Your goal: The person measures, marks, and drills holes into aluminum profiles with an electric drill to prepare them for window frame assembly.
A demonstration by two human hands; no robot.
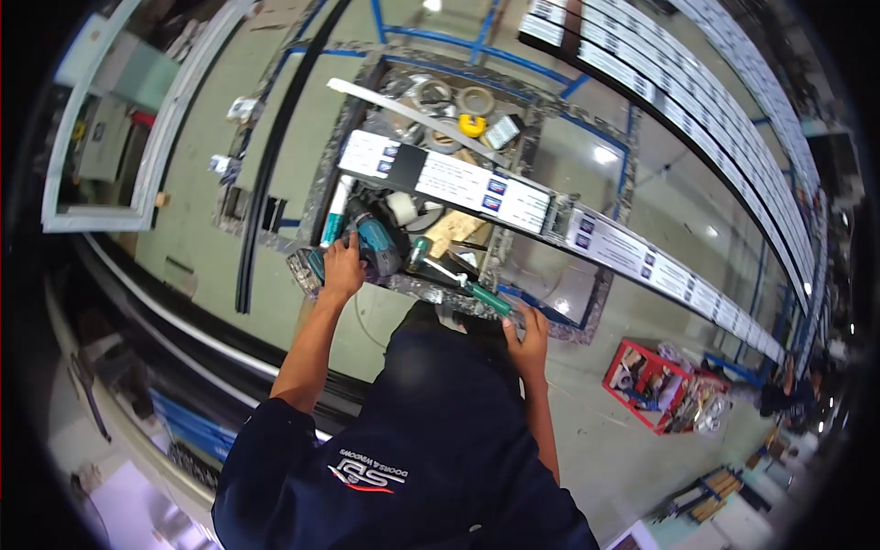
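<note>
My left hand (344,266) grips the handle of a teal cordless drill (376,243) lying at the near edge of a marbled tool tray (323,179). Over at the tray's near right corner, my right hand (527,335) holds the green handle of a mallet (458,280), whose head rests inside the tray beside the drill. A long dark profile with white labels (477,191) lies across the tray, just beyond both tools. My dark navy shirt fills the bottom of the view.
Tape rolls (449,101), a yellow one (472,124) and a grey strip lie in the tray's far part. A white window frame (137,137) and a black strip (275,156) lie left. Stacked long profiles (715,101) run upper right. A red crate (655,385) stands right; another person (788,390) is beyond it.
</note>
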